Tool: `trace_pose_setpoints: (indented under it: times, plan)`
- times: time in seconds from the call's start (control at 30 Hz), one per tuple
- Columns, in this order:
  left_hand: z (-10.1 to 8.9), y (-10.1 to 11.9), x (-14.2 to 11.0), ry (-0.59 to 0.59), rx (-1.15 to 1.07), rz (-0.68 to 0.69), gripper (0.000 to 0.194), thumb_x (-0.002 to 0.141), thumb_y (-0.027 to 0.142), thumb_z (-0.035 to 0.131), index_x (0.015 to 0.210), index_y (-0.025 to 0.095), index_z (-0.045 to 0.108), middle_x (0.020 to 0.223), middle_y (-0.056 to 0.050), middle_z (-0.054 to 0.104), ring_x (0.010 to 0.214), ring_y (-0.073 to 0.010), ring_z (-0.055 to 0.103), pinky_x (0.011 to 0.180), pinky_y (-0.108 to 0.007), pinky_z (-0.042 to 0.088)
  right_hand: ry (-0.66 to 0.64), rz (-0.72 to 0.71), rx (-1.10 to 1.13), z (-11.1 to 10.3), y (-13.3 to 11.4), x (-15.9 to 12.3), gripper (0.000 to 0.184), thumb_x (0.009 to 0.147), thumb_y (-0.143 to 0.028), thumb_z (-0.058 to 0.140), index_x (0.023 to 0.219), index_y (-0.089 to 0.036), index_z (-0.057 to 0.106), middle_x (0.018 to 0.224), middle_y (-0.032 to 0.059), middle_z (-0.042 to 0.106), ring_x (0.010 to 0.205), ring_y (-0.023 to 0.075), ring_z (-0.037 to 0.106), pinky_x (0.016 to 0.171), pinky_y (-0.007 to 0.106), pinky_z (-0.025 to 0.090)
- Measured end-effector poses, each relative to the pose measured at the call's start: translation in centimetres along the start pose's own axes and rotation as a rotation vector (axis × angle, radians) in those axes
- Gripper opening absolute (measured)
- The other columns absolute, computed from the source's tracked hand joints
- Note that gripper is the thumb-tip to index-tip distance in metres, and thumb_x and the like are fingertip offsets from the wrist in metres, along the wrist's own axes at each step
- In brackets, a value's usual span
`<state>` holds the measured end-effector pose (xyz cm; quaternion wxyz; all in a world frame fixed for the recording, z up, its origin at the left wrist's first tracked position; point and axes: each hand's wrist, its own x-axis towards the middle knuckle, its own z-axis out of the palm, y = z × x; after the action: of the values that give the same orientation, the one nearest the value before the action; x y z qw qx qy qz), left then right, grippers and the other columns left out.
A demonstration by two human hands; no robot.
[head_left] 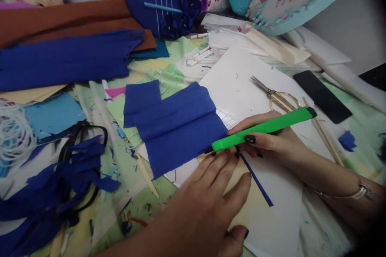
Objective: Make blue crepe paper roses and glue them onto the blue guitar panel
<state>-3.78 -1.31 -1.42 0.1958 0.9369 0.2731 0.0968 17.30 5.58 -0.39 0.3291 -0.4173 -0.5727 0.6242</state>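
Note:
My right hand (271, 140) is closed round a bright green utility knife (265, 127), its tip at the right edge of a sheet of blue crepe paper (177, 126). My left hand (208, 200) lies flat with fingers stretched out, pressing a beige ruler-like card (244, 200) and the lower right corner of the crepe paper. A thin cut strip of blue paper (256, 180) lies beside the left fingers on a white board (241, 84).
Gold-handled scissors (276, 96) and a black phone (321, 96) lie to the right on the board. Black scissors (81, 136) sit among blue scraps (60, 184) at left. Blue (66, 58) and brown (60, 18) crepe rolls lie behind. A wooden stick (324, 136) lies near my wrist.

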Motion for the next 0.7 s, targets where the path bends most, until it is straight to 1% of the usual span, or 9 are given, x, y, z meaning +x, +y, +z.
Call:
trace_pose_setpoints:
  times: [0.13,0.27,0.4,0.53,0.7]
  plan:
    - [0.07,0.02,-0.05,0.008,0.007,0.008,0.069,0.083,0.045,0.053,0.141,0.013,0.034,0.149,-0.021,0.032,0.142,-0.0321,0.017,0.114,-0.046,0.020,0.014,-0.007,0.078,-0.07,0.31,0.07,0.026,0.077,-0.034,0.068,0.095,-0.015,0.073,0.062,0.0054,0.068,0.044,0.0084,0.052,0.037,0.016,0.038]
    - [0.26,0.01,-0.14,0.020,0.013,0.019,0.071,0.082,0.047,0.054,0.141,0.013,0.034,0.150,-0.021,0.029,0.142,-0.0328,0.016,0.114,-0.047,0.021,0.025,-0.002,0.098,-0.14,0.41,0.11,0.026,0.077,-0.034,0.068,0.094,-0.015,0.073,0.060,0.0048,0.066,0.043,0.0083,0.051,0.036,0.017,0.037]
    - [0.31,0.01,-0.12,0.017,0.013,0.006,0.071,0.082,0.047,0.054,0.142,0.013,0.034,0.150,-0.021,0.030,0.142,-0.0323,0.018,0.114,-0.047,0.021,0.021,0.015,0.124,-0.17,0.36,0.04,0.026,0.077,-0.033,0.068,0.094,-0.014,0.073,0.060,0.0051,0.066,0.043,0.0086,0.051,0.036,0.017,0.037]
    - [0.30,0.02,-0.09,0.020,0.014,0.011,0.071,0.082,0.047,0.055,0.141,0.013,0.034,0.149,-0.021,0.031,0.142,-0.0322,0.018,0.114,-0.046,0.021,0.021,0.015,0.116,-0.17,0.36,0.01,0.026,0.078,-0.034,0.068,0.094,-0.014,0.073,0.060,0.0049,0.066,0.043,0.0083,0.051,0.037,0.017,0.037]
    - [0.38,0.00,-0.13,0.024,0.018,0.011,0.071,0.083,0.048,0.053,0.141,0.013,0.034,0.150,-0.022,0.029,0.142,-0.0323,0.016,0.115,-0.045,0.019,-0.004,-0.018,0.046,-0.15,0.08,0.10,0.026,0.079,-0.033,0.066,0.095,-0.013,0.072,0.060,0.0047,0.066,0.043,0.0067,0.050,0.037,0.016,0.036]
